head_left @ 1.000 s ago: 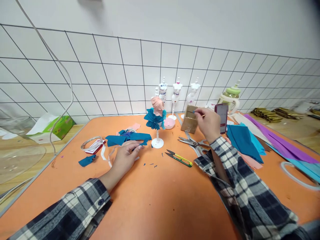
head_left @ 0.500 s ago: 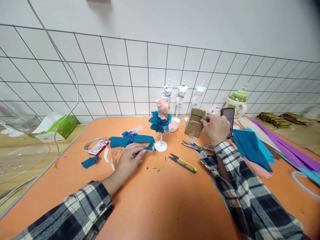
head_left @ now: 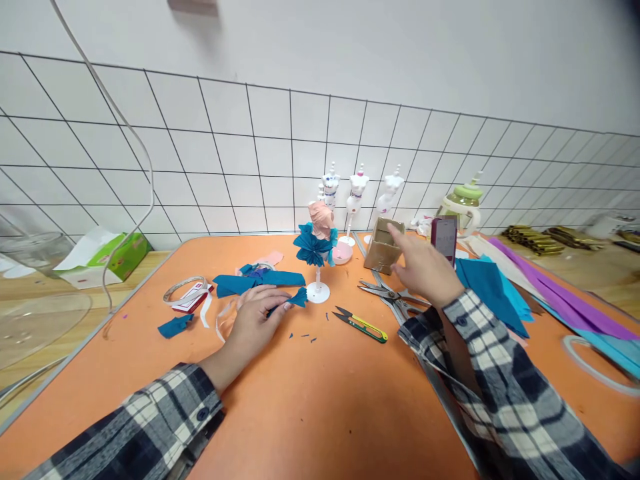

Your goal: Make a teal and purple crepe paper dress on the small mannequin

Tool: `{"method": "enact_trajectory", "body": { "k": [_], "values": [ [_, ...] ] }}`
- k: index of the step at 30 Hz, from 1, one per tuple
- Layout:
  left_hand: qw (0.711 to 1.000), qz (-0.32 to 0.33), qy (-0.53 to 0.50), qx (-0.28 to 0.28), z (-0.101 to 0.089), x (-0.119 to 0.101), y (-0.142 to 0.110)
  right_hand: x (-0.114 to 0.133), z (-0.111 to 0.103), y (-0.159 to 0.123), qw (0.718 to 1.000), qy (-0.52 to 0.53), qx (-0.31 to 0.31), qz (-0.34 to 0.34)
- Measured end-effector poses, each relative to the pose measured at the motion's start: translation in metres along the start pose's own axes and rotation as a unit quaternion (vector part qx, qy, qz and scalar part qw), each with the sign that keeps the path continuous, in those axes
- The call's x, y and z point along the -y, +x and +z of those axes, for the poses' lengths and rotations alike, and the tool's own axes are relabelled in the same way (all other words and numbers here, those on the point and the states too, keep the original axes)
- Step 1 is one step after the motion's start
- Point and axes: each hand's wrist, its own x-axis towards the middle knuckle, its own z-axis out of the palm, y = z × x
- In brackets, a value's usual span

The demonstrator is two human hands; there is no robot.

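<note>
My left hand (head_left: 257, 313) is closed in a pinch on a small gathered piece of blue crepe paper (head_left: 299, 298), just left of the stand's white base. My right hand (head_left: 427, 263) is raised at the small cardboard box (head_left: 384, 257), index finger stretched over its upper edge and thumb apart; nothing shows between them. Between the hands stands a miniature dress form (head_left: 319, 291) wearing a pink crepe top (head_left: 321, 219) and a pleated blue paper skirt (head_left: 314, 246). Thread snips (head_left: 360, 325) and scissors (head_left: 393, 295) lie in front of the box.
Blue strips (head_left: 235, 285) and a tape roll (head_left: 187, 289) lie on the left. Several bare dress forms (head_left: 357, 187) stand behind a pink dish (head_left: 343, 253). On the right are a phone (head_left: 444, 239), a green-lidded bottle (head_left: 465, 205) and coloured crepe sheets (head_left: 493, 293).
My right hand has gone from a pinch at the box's right edge to a stretched index finger over its top. My left hand keeps the blue piece. The view has shifted slightly.
</note>
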Motion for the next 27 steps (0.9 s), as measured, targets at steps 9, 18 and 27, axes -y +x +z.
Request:
{"method": "enact_trajectory", "body": {
  "k": [9, 18, 27],
  "values": [
    [0.992, 0.120, 0.029, -0.016, -0.011, -0.023, -0.010, -0.025, 0.024, -0.047, 0.983, 0.009, 0.178, -0.042],
    [0.986, 0.028, -0.149, 0.076, -0.003, -0.055, -0.029, -0.049, 0.042, -0.048, 0.975, 0.058, 0.213, -0.003],
    [0.859, -0.273, -0.407, 0.148, 0.007, -0.071, -0.046, -0.056, 0.045, -0.050, 0.961, 0.072, 0.251, 0.087]
  ]
}}
